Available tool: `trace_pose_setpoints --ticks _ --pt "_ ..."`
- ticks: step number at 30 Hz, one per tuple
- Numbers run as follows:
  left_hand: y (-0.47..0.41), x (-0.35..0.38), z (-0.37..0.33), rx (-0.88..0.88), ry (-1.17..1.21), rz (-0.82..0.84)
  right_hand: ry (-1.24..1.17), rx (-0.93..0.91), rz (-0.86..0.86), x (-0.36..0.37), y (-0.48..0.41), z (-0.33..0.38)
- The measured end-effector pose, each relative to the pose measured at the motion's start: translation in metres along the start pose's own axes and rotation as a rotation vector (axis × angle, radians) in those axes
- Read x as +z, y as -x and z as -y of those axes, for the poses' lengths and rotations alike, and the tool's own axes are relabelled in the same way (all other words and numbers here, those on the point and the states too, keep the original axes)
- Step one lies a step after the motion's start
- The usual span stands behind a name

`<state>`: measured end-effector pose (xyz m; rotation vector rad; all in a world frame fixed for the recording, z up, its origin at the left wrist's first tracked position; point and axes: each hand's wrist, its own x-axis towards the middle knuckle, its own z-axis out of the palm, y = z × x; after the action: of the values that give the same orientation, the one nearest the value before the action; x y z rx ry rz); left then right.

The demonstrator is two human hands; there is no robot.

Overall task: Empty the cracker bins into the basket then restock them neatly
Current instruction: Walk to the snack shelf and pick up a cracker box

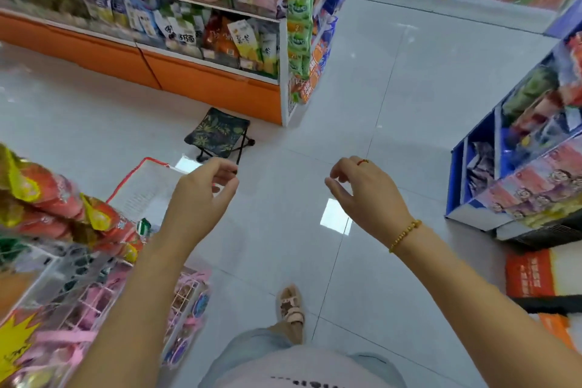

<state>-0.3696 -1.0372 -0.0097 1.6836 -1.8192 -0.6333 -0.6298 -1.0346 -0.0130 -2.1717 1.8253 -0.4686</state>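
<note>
Glossy grey floor (393,88) of a shop aisle; packed shelves (189,25) at 11 o'clock, blue bins (478,164) at 3 o'clock, clear bins (63,277) at 8 o'clock. Basket (141,189) on the floor at 9 o'clock from the left hand (201,195), partly hidden behind it, long axis not possible to tell; well apart from the right hand (365,195). Both hands loosely curled, holding nothing.
</note>
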Motion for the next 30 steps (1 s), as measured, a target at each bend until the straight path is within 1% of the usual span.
trace_pose_setpoints --ticks 6,12,17,22,30 --pt "-0.106 -0.025 0.026 -0.083 0.004 -0.071 0.009 -0.102 0.052 0.005 -0.141 0.013" --pt "-0.181 -0.037 0.049 -0.175 -0.023 -0.099 -0.054 -0.198 0.091 0.021 -0.249 0.021" --pt "-0.243 -0.042 0.069 -0.262 -0.012 -0.160 -0.058 -0.304 0.153 0.039 -0.343 0.024" --pt "-0.310 -0.046 0.098 -0.357 -0.006 -0.253 -0.072 -0.443 0.222 0.054 -0.447 0.034" --pt "-0.394 -0.061 0.138 -0.548 0.019 -0.404 -0.016 -0.585 0.284 0.062 -0.597 0.053"
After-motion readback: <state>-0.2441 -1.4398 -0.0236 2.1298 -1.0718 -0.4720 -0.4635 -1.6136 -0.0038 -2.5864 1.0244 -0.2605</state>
